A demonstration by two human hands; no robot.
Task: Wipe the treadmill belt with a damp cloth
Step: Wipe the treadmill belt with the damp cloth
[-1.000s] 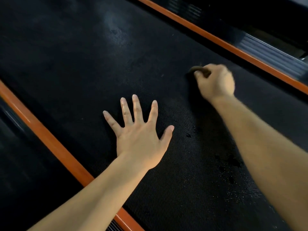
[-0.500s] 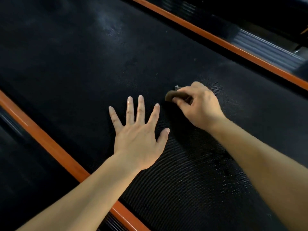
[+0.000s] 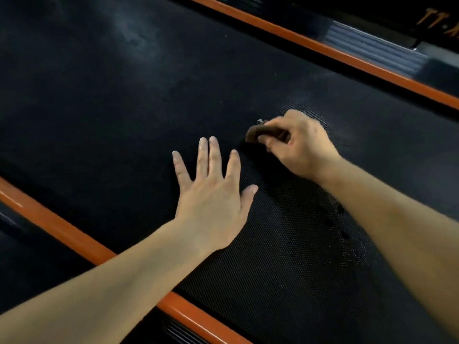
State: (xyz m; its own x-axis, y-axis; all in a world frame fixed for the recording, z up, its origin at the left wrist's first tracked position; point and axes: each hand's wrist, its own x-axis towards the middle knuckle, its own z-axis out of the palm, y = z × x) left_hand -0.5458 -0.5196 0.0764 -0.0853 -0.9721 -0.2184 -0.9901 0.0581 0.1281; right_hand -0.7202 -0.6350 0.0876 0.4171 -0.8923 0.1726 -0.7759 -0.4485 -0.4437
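Note:
The black textured treadmill belt [image 3: 124, 100] fills most of the head view and runs diagonally. My left hand [image 3: 213, 192] lies flat on the belt, palm down, fingers straight and spread. Just to its right, my right hand [image 3: 298, 145] grips a small dark brown cloth [image 3: 258, 132], bunched and pressed onto the belt; most of the cloth is hidden under the fingers. Small wet spots dot the belt below my right forearm.
An orange side rail [image 3: 62, 229] borders the belt at the lower left, another orange rail [image 3: 347, 58] at the upper right. Beyond the upper rail lies a ribbed grey foot strip [image 3: 377, 48]. A dull dusty patch marks the belt at the upper left.
My right hand has swept the cloth leftward and nearer, from close to the right rail to just beside my left hand. My left hand stayed flat on the belt.

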